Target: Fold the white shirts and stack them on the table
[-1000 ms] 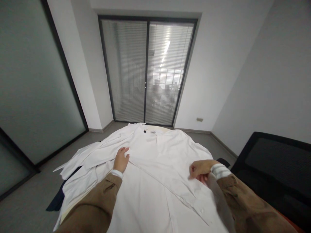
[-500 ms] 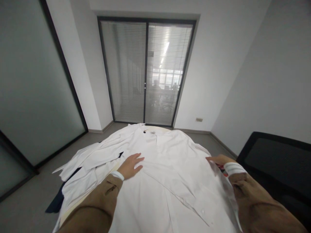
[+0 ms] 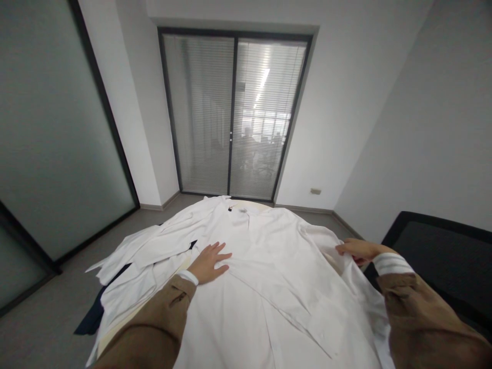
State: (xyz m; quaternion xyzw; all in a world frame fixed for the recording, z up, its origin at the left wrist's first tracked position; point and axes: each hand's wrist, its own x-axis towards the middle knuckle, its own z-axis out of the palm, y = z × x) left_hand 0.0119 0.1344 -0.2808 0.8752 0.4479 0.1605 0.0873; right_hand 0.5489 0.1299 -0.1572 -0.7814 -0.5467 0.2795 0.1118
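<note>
1. The left hand (image 3: pixel 207 264) lies flat and open on the white dress shirt (image 3: pixel 269 287), palm down with the fingers spread. It sits left of the placket, in nearly the same spot as in the view half a second ago, with the fingers turned a little further toward the middle of the shirt.
2. The right hand (image 3: pixel 359 251) has shifted the most, now further out to the right than in that earlier view. Its fingers curl over the shirt's right side near the edge, with the fabric rising up to them. Whether they actually pinch the cloth, I cannot tell.
3. Both forearms are in brown sleeves; the right sleeve (image 3: pixel 423 312) ends in a white striped cuff (image 3: pixel 392 264).
4. The shirt is spread out, front up, with its collar (image 3: pixel 242 215) at the far side and a diagonal crease running across the front toward a button (image 3: pixel 322 335).
5. To the left, a second white garment (image 3: pixel 154 246) lies bunched beside and partly under the shirt, with a navy cloth (image 3: pixel 92 318) showing below it.
6. A pale table rim (image 3: pixel 103 343) shows beneath the clothes at lower left, and a black chair (image 3: pixel 434 251) stands just beyond the right hand.
7. Ahead, a glass door with blinds (image 3: pixel 234 118) stands beyond the grey floor (image 3: pixel 46 328).
</note>
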